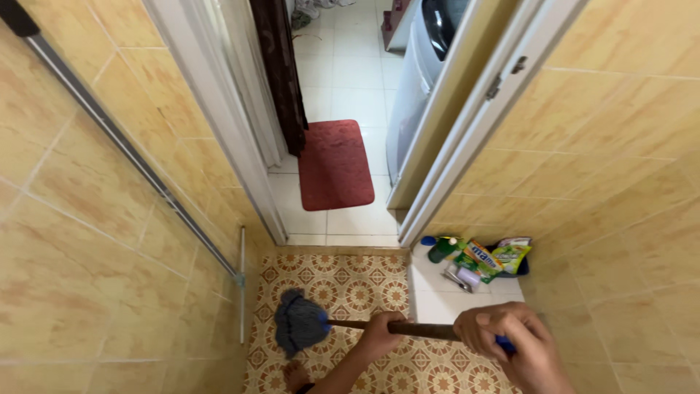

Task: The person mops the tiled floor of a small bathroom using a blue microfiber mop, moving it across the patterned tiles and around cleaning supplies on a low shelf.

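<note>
Both of my hands are gripping one mop handle (423,330), a dark brown stick running nearly level across the bottom of the view. My right hand (510,343) is closing around the near end of it, fingers curled over the top, with a bit of blue grip showing just under my knuckles. My left hand (380,332) is wrapping the handle farther along, toward the head, its fingers folded tight around the stick. The mop head (299,322), a bundle of grey-blue strands, is resting on the patterned floor tiles (350,288) just left of my left hand, close to the left wall. My bare foot (295,376) is showing below the mop head at the bottom edge.

To the right of the patterned tiles, a raised white step (437,292) is carrying a cluster of cleaning supplies: a green bottle with a blue cap (443,248), green and yellow packets (488,255) leaning against the corner, and a small pale container (467,276) lying in front of them. Yellow wall tiles (620,182) are flanking me on both sides, and a metal rail (124,142) is slanting down the left wall. Beyond the open doorway, a red mat (335,164) is lying on white floor tiles, with a white appliance (415,95) standing just to its right.
</note>
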